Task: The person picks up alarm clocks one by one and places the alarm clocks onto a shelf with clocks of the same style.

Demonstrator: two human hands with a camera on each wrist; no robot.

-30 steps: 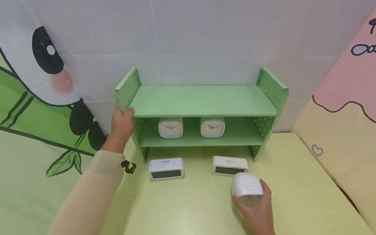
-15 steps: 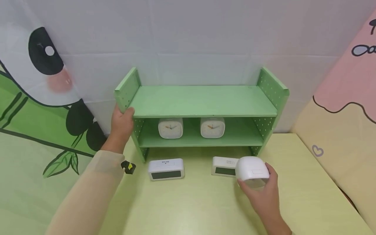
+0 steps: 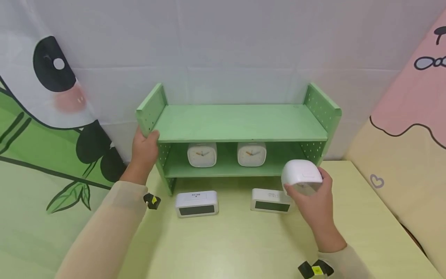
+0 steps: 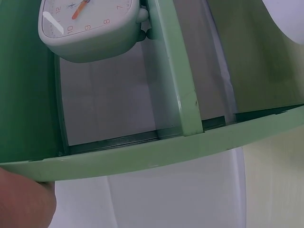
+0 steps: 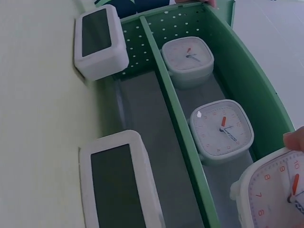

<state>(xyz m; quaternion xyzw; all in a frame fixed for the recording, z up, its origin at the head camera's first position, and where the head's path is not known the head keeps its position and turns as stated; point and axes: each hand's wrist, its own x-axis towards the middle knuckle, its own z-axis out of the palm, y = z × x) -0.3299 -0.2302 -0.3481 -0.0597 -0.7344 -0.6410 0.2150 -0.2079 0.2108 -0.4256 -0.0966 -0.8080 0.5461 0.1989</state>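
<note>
My left hand (image 3: 144, 153) grips the left side panel of a green two-tier shelf (image 3: 244, 122), thumb on the near edge. In my right hand (image 3: 317, 205) is a white alarm clock (image 3: 301, 171), held off the table in front of the lower tier's right end. Its dial with orange hand shows in the right wrist view, where a fingertip (image 5: 295, 140) touches its rim. Two matching alarm clocks, a left one (image 3: 202, 155) and a middle one (image 3: 251, 154), stand on the lower tier, faces outward.
Under the shelf's front, a left digital clock (image 3: 196, 203) and a right digital clock (image 3: 270, 200) sit on the pale yellow table (image 3: 216, 244). A white cloth backdrop (image 3: 237, 46) hangs behind the shelf. Printed cloth (image 3: 400, 155) borders the right side.
My right hand has lifted the alarm clock up and away from me, toward the lower tier's right end, passing the right digital clock. My left hand keeps its grip on the shelf.
</note>
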